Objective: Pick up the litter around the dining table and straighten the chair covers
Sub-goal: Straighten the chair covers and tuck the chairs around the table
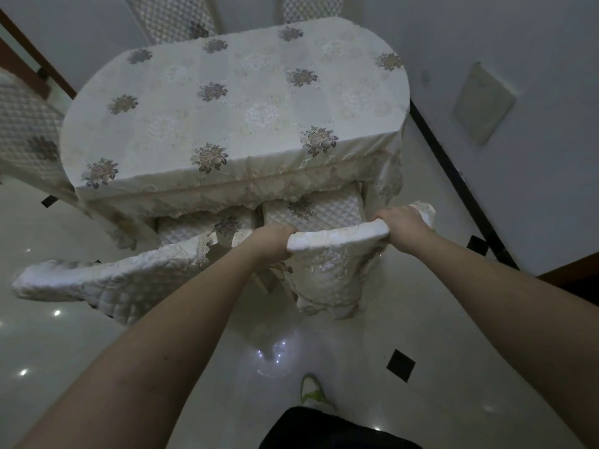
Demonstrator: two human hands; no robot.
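Head view: both hands' fingers (379, 218) grip the chair cover (334, 257) top edge.

Chair cover (330, 270), centre right: quilted cream cloth, soft sheen, embroidered. Counter cloth (227, 118), upper centre: woven fabric, floral embroidery, lace hem. Floor (162, 367), bottom: glossy polished tile, dark inlays.

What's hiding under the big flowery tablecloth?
Two quilted chair seats poke out from under the tablecloth. The table itself and its legs are covered, so they can't be seen.
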